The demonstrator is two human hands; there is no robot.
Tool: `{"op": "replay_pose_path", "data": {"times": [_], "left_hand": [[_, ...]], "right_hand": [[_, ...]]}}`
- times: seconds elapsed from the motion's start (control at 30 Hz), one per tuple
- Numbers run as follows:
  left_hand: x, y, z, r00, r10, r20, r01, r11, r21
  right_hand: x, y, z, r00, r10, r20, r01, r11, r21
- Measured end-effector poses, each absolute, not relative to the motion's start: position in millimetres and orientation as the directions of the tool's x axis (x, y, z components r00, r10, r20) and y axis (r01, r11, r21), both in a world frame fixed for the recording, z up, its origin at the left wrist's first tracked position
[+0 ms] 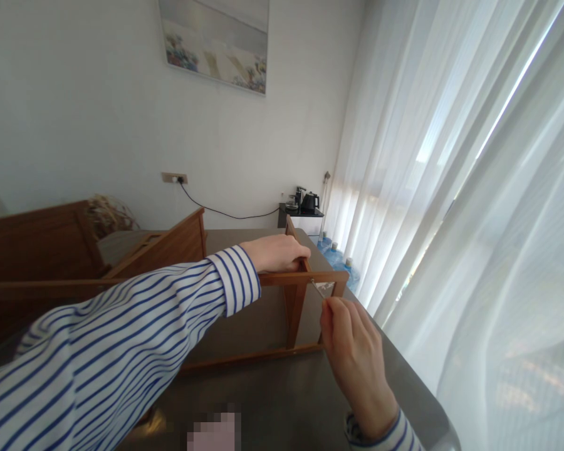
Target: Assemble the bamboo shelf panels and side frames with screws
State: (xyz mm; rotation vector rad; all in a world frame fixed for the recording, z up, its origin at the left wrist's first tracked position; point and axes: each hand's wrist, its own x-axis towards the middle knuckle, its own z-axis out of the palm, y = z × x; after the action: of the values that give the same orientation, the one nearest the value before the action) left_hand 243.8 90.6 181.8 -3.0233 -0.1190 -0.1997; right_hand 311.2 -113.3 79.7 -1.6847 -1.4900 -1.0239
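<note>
A brown wooden frame [295, 313] with thin rails stands on the dark grey table [272, 401]. My left hand [278, 253], in a blue-and-white striped sleeve, is closed over the frame's top rail near its right corner. My right hand [350, 341] is pinched on a small thin metal tool [318, 289], whose tip points at the corner joint of the frame beside a metal bracket [326, 287]. Both hands are close together at that corner.
More wooden panels [169, 244] and a wooden bench [32, 241] lie to the left. A kettle set [305, 202] stands on a small cabinet by the far wall, with water bottles [336, 254] below. Sheer white curtains [451, 188] hang along the right. A blurred patch [215, 432] sits at the table's near edge.
</note>
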Motion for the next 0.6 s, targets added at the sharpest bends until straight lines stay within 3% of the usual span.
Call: {"op": "replay_pose_path", "data": {"times": [0.5,0.6], "left_hand": [[244.0,91.4,180.4,0.986,0.059,0.155,0.076,-0.991,-0.109],[244.6,91.4,179.8,0.984,0.058,0.166,0.079,-0.989,-0.123]], "right_hand": [[313.3,-115.3,83.9,0.003,0.509,0.861,0.988,-0.135,0.075],[313.8,-114.6,83.5,0.017,0.510,0.860,0.997,-0.077,0.026]]}}
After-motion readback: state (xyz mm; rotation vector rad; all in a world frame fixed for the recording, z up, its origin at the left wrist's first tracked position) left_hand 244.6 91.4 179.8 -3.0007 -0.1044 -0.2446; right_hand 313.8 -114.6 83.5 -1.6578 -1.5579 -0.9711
